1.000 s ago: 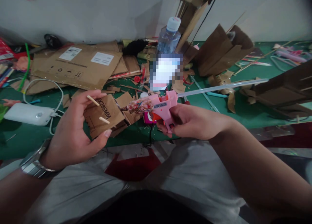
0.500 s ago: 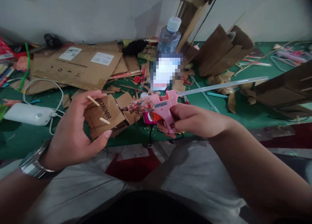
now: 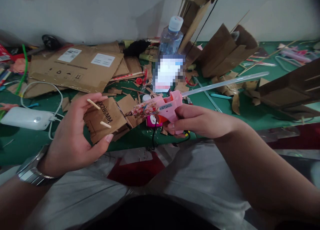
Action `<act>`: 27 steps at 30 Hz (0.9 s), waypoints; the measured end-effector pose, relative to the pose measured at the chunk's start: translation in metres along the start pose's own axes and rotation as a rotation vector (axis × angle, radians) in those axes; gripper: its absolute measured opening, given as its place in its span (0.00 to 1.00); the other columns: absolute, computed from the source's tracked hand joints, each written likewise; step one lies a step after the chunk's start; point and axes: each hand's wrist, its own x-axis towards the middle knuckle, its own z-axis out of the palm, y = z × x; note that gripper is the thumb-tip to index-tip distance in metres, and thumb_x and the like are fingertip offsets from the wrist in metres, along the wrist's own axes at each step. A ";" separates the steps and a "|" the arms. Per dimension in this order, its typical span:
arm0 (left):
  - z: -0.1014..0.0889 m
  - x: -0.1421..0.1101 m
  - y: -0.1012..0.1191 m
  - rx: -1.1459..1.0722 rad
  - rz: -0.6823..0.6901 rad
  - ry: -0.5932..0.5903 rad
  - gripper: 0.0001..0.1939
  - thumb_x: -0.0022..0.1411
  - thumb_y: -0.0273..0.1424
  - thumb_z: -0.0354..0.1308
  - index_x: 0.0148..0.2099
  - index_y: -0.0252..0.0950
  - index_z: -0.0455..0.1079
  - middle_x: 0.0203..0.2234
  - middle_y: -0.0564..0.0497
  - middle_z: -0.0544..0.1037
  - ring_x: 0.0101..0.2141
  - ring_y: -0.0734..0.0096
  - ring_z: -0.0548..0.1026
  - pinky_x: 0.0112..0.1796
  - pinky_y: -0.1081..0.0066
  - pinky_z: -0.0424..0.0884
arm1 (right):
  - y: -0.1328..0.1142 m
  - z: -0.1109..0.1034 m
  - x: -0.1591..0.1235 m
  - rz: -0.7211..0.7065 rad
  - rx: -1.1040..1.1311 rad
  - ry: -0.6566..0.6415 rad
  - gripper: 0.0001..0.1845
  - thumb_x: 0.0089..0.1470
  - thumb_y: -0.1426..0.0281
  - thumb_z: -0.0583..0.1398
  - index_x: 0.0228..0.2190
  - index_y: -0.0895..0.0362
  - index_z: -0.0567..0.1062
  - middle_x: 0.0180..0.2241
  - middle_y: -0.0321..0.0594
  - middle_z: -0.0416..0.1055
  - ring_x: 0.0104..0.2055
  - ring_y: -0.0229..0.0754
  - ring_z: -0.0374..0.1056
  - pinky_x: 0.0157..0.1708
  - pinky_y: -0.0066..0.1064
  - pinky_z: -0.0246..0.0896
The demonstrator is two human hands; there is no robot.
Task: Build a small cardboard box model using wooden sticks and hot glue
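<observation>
Between the thumb and fingers of my left hand [image 3: 75,136] is a small cardboard box [image 3: 105,118], with two short wooden sticks poking out of its printed face. A pink hot glue gun [image 3: 160,106] is gripped in my right hand [image 3: 200,121], some fingers around its handle. Its nozzle [image 3: 128,113] points left and meets, or nearly meets, the edge of the box beside a cardboard flap [image 3: 129,109]. From the gun's back a long clear glue stick [image 3: 225,83] sticks out to the right.
A flattened carton [image 3: 75,70] and a white power bank [image 3: 27,118] with a cable lie on the left. Behind the glue gun are a phone with a blurred screen [image 3: 167,73] and a water bottle [image 3: 171,36]. Cardboard structures [image 3: 227,51] stand at the right among scraps.
The view has shifted slightly. The glue gun's handle has tipped a little, and the glue stick's far end sits lower and further left. Both hands keep their holds.
</observation>
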 end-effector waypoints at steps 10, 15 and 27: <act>-0.001 -0.001 -0.001 -0.016 -0.017 0.001 0.47 0.58 0.37 0.69 0.77 0.46 0.57 0.66 0.37 0.73 0.62 0.34 0.76 0.59 0.30 0.76 | 0.008 0.000 0.009 -0.134 0.164 0.080 0.09 0.51 0.72 0.68 0.33 0.55 0.73 0.23 0.31 0.67 0.24 0.34 0.59 0.21 0.26 0.56; -0.001 0.000 -0.001 -0.005 0.003 0.004 0.47 0.58 0.37 0.69 0.77 0.45 0.58 0.65 0.37 0.73 0.62 0.34 0.77 0.57 0.32 0.77 | 0.006 0.008 0.014 -0.111 0.155 0.062 0.05 0.51 0.73 0.66 0.30 0.57 0.74 0.22 0.32 0.67 0.23 0.34 0.59 0.20 0.25 0.52; 0.000 0.000 -0.003 0.000 0.006 0.003 0.48 0.58 0.37 0.69 0.77 0.46 0.57 0.65 0.40 0.73 0.63 0.38 0.77 0.59 0.37 0.78 | 0.004 0.007 0.017 -0.012 0.018 0.177 0.10 0.53 0.73 0.67 0.28 0.54 0.70 0.22 0.32 0.67 0.24 0.36 0.60 0.21 0.28 0.55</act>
